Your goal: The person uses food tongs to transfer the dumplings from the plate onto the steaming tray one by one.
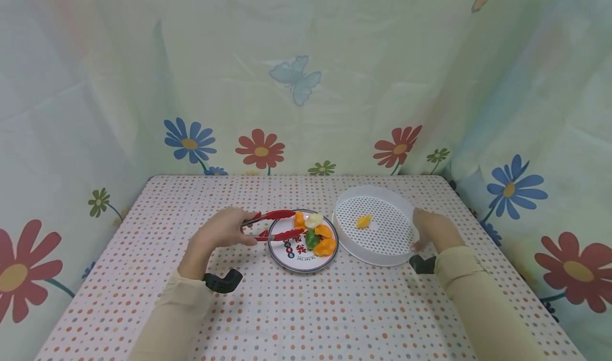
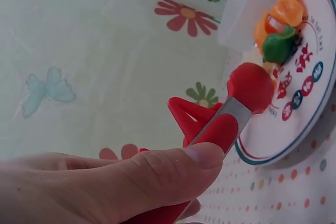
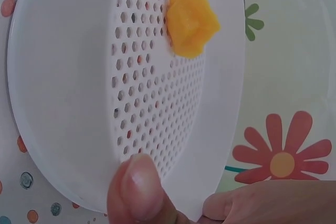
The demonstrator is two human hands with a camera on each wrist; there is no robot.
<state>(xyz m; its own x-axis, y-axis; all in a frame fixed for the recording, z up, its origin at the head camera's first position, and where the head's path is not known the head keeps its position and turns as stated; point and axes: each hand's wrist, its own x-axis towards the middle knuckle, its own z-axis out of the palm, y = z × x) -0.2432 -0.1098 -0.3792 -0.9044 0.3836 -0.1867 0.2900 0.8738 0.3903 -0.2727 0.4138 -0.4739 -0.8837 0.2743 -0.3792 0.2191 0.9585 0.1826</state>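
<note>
My left hand (image 1: 224, 227) grips red-tipped metal tongs (image 2: 231, 119), their two arms apart over the left part of a round plate (image 1: 291, 263). On the plate sit several dumpling-like pieces: a cream one (image 1: 314, 220), a green one (image 2: 278, 45) and some orange ones (image 1: 325, 247). One orange piece (image 1: 299, 220) lies near the tongs' tips. My right hand (image 1: 432, 228) pinches the right wall of a white round sieve (image 3: 63, 77), thumb on the inside. A yellow dumpling-like piece (image 3: 190, 20) rests on the sieve's perforated floor.
The sieve stands immediately right of the plate on a table with a dotted cloth (image 1: 296, 318). Flower-printed curtains (image 1: 334, 111) enclose the table at the back and both sides. Each wrist wears a black mount (image 1: 223, 281).
</note>
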